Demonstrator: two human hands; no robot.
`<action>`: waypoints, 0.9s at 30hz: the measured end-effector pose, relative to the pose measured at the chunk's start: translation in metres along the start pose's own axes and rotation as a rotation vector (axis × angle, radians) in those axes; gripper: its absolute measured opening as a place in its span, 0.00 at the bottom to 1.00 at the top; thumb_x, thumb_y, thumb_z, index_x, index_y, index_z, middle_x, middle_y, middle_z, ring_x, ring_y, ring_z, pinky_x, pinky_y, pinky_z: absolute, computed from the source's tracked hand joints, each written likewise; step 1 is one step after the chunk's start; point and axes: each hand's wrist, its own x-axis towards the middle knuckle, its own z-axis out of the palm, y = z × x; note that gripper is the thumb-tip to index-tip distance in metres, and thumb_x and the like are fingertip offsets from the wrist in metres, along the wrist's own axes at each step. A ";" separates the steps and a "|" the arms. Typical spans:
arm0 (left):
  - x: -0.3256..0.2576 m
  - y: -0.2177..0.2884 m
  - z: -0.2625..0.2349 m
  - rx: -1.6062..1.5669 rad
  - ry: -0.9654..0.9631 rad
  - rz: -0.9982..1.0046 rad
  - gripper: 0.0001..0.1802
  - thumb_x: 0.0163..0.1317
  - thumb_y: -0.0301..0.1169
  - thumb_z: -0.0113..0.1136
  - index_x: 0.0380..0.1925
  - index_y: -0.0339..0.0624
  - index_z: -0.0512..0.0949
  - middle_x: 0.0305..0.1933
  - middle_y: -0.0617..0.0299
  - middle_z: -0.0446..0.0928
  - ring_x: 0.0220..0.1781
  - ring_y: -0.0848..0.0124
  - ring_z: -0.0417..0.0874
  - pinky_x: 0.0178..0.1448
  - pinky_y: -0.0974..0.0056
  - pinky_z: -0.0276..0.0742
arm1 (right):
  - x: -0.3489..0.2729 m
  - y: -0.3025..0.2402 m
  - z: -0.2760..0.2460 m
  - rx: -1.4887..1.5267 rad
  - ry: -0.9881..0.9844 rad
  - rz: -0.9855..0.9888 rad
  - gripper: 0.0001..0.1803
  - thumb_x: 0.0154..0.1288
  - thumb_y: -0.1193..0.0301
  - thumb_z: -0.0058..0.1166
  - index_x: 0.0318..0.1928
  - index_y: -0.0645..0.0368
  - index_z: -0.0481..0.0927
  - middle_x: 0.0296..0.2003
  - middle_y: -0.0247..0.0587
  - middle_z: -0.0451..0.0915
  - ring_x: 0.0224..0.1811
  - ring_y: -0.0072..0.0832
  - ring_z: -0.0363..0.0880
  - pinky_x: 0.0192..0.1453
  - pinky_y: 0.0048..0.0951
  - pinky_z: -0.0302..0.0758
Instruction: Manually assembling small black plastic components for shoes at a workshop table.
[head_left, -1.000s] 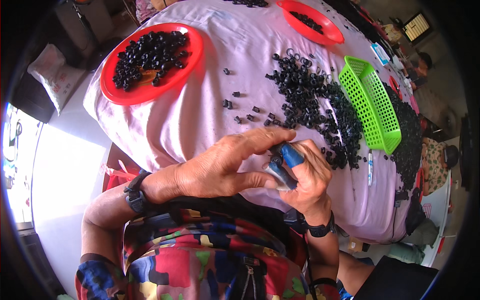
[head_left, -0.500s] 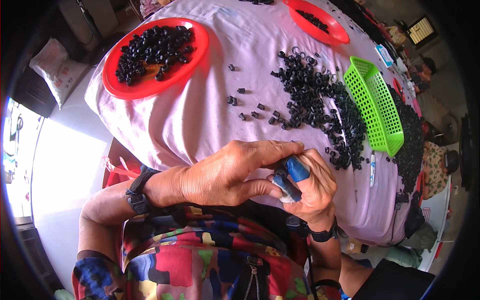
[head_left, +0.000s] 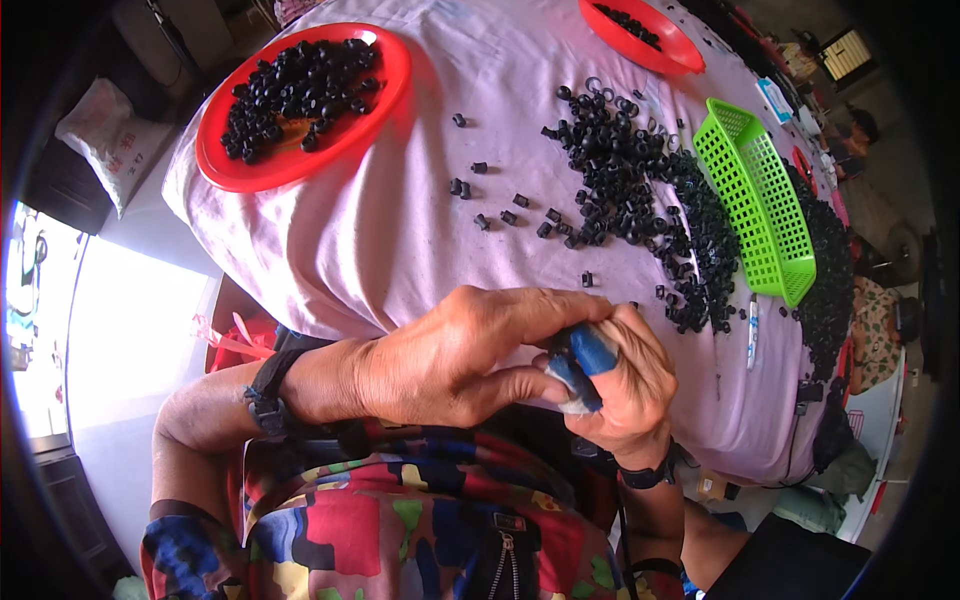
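My left hand (head_left: 455, 355) and my right hand (head_left: 638, 390) meet just beyond my lap, at the near edge of the cloth-covered table. Blue wrapping (head_left: 593, 350) covers fingertips of my right hand, with some pale material showing below it. Between the hands, a small black part (head_left: 557, 345) is pinched by the right fingers and mostly hidden. The left fingers curl over it, their thumb pressed near the wrapped tips; what they grip is hidden. A loose black part (head_left: 587, 280) lies on the cloth just beyond the hands.
A red plate (head_left: 215, 170) of black parts stands far left, another red plate (head_left: 660, 60) far right. A large pile of black parts (head_left: 625, 170) spreads beside a green basket (head_left: 755, 215). A pen (head_left: 753, 335) lies nearby. Other people sit along the right.
The view has shifted slightly. A lone black part beyond my hands now shows fully. My hands stay together, the fingers shifting a little around the small part.
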 end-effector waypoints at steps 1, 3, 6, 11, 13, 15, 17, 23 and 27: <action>0.000 -0.002 0.000 0.011 0.003 0.012 0.38 0.63 0.31 0.70 0.69 0.27 0.66 0.62 0.37 0.76 0.62 0.44 0.81 0.61 0.54 0.80 | 0.000 0.001 0.000 0.016 -0.017 0.000 0.28 0.36 0.76 0.66 0.46 0.72 0.83 0.40 0.53 0.83 0.37 0.47 0.82 0.42 0.40 0.81; 0.002 -0.004 -0.001 0.019 -0.012 0.010 0.39 0.64 0.32 0.70 0.70 0.28 0.64 0.62 0.36 0.76 0.63 0.44 0.81 0.62 0.54 0.80 | -0.001 0.004 0.003 0.013 0.007 0.002 0.27 0.38 0.76 0.67 0.46 0.71 0.83 0.40 0.53 0.83 0.37 0.47 0.82 0.42 0.40 0.81; 0.003 -0.005 0.000 0.008 0.020 -0.002 0.42 0.64 0.33 0.71 0.73 0.30 0.62 0.66 0.40 0.75 0.65 0.51 0.80 0.64 0.55 0.79 | 0.000 0.002 0.007 -0.004 0.086 0.018 0.24 0.44 0.77 0.69 0.46 0.69 0.84 0.40 0.50 0.84 0.37 0.45 0.83 0.42 0.40 0.82; -0.001 -0.005 -0.002 -0.558 0.251 -0.374 0.32 0.72 0.35 0.65 0.70 0.35 0.65 0.61 0.51 0.78 0.60 0.67 0.82 0.62 0.61 0.80 | 0.005 0.005 -0.002 -0.125 0.157 -0.001 0.21 0.48 0.78 0.68 0.47 0.66 0.86 0.40 0.46 0.85 0.38 0.44 0.84 0.43 0.39 0.82; 0.003 0.000 -0.012 -0.472 0.082 -0.536 0.22 0.76 0.38 0.59 0.61 0.34 0.74 0.52 0.58 0.82 0.54 0.72 0.83 0.57 0.64 0.82 | 0.002 0.005 -0.003 -0.176 0.158 -0.019 0.21 0.48 0.79 0.67 0.47 0.67 0.86 0.40 0.47 0.85 0.39 0.44 0.84 0.44 0.39 0.83; 0.001 0.002 -0.010 -0.513 0.053 -0.485 0.20 0.76 0.38 0.59 0.58 0.34 0.77 0.50 0.60 0.83 0.52 0.74 0.83 0.55 0.65 0.82 | -0.001 0.007 0.001 -0.209 0.161 -0.026 0.22 0.48 0.81 0.65 0.48 0.69 0.85 0.41 0.49 0.86 0.41 0.44 0.85 0.45 0.39 0.83; 0.003 0.004 -0.007 -0.654 0.099 -0.558 0.16 0.74 0.36 0.62 0.52 0.34 0.82 0.49 0.63 0.84 0.47 0.77 0.83 0.52 0.67 0.83 | 0.001 0.008 0.001 -0.217 0.147 -0.037 0.22 0.48 0.81 0.64 0.49 0.69 0.84 0.42 0.49 0.86 0.41 0.44 0.85 0.45 0.39 0.83; 0.001 0.002 -0.008 -0.723 0.119 -0.633 0.11 0.71 0.33 0.67 0.48 0.39 0.85 0.43 0.67 0.85 0.41 0.80 0.84 0.48 0.70 0.83 | 0.009 0.008 0.011 -0.157 0.138 -0.046 0.25 0.50 0.79 0.65 0.52 0.69 0.83 0.46 0.49 0.86 0.44 0.45 0.84 0.47 0.40 0.83; 0.001 -0.002 -0.009 -0.768 0.153 -0.677 0.12 0.69 0.35 0.69 0.46 0.41 0.86 0.41 0.68 0.85 0.37 0.79 0.84 0.44 0.71 0.82 | 0.010 0.011 0.012 -0.102 0.146 -0.014 0.26 0.50 0.79 0.65 0.53 0.67 0.84 0.48 0.49 0.86 0.44 0.45 0.84 0.47 0.39 0.82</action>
